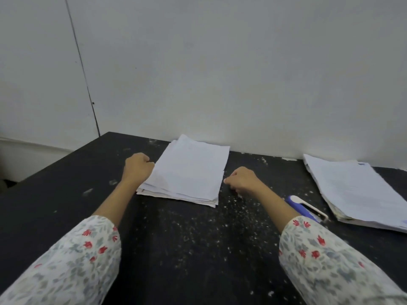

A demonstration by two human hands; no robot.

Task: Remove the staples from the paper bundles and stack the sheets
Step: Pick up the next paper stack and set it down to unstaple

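Curled hands [138, 167] [241, 180] flank the paper stack [189, 172].

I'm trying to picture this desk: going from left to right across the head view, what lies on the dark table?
Left hand → middle stack of sheets → right hand → blue and white staple remover → right-side paper pile, all on the speckled black table.

Dim even light, soft focus, bowed edges
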